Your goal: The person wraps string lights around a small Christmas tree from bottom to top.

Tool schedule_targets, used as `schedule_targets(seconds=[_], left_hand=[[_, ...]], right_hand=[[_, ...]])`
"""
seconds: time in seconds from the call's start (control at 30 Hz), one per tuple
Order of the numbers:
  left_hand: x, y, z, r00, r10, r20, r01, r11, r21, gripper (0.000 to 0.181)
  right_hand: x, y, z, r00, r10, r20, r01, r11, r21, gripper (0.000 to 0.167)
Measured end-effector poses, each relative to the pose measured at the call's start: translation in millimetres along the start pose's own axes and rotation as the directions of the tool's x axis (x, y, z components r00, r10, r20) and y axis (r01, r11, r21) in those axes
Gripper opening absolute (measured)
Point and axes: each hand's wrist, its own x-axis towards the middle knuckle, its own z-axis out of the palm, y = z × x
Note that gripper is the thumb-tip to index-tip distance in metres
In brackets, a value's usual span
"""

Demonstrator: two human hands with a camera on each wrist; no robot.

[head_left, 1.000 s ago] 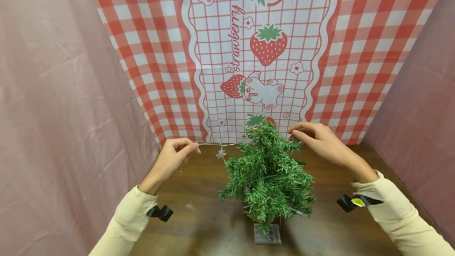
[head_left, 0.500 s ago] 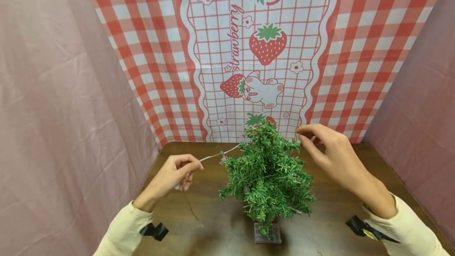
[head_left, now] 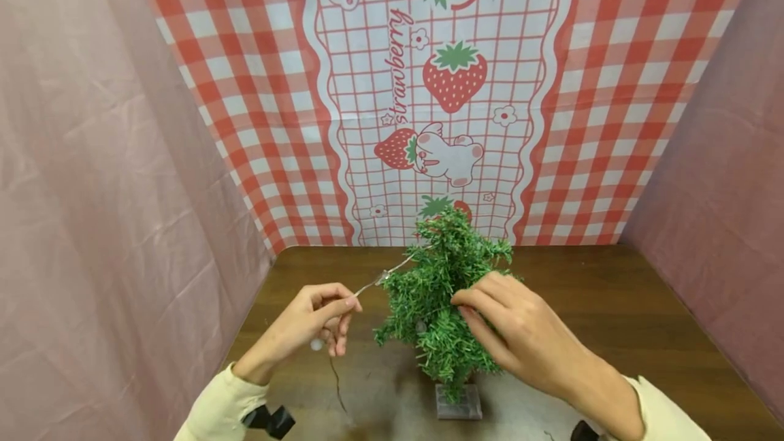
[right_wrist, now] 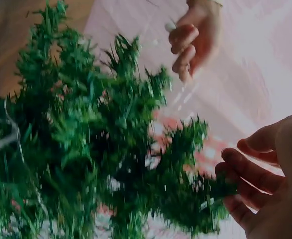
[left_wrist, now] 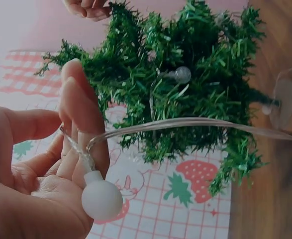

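A small green artificial Christmas tree (head_left: 456, 291) stands upright on a square base (head_left: 458, 401). My left hand (head_left: 315, 322) is left of the tree and pinches a clear string-light wire (head_left: 369, 286) between thumb and finger. The wire runs taut from these fingertips up to the upper branches. A round white bulb (left_wrist: 102, 199) hangs from the wire beside the left palm. My right hand (head_left: 529, 332) is at the tree's right front, fingers loosely bent. In the right wrist view nothing shows between its fingers (right_wrist: 247, 186), which are by the branch tips. A clear bulb (left_wrist: 181, 75) sits among the branches.
The brown wooden table (head_left: 588, 305) extends around the tree. Behind it hangs a red-and-white checked strawberry cloth (head_left: 456, 80). Pink drapes (head_left: 110, 189) flank both sides. A thin dark wire (head_left: 338, 386) dangles below my left hand.
My left hand has moved down and slightly right, drawing the wire to a slant. The right hand has come from behind the tree's right side to its front.
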Motion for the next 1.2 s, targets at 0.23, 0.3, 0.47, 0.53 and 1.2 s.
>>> schedule_targets(seconds=[0.23, 0.3, 0.47, 0.53, 1.2], left_hand=[[-4.4, -1.4, 15.1, 0.996, 0.001, 0.085, 0.005, 0.997, -0.071, 0.026], [-4.1, -1.0, 20.5, 0.995, 0.005, 0.097, 0.005, 0.995, -0.101, 0.025], [-0.1, 0.9, 34.3, 0.994, 0.054, 0.100, -0.035, 0.981, -0.189, 0.021], [1.8, 1.1, 39.9, 0.992, 0.082, 0.091, -0.058, 0.971, -0.234, 0.019], [9.2, -8.8, 67.4, 0.999, 0.026, -0.034, -0.037, 0.920, -0.391, 0.019]], right_hand=[[-7.1, -16, 23, 0.996, -0.086, 0.033, 0.084, 0.995, 0.051, 0.021], [-11.3, -17, 32, 0.992, -0.102, 0.078, 0.097, 0.993, 0.071, 0.019], [-20.3, -21, 55, 0.971, -0.079, 0.225, 0.039, 0.983, 0.178, 0.011], [-21.6, -23, 61, 0.950, -0.028, 0.310, -0.070, 0.951, 0.302, 0.013], [-28.3, -36, 76, 0.764, 0.013, 0.645, -0.595, 0.399, 0.697, 0.029]])
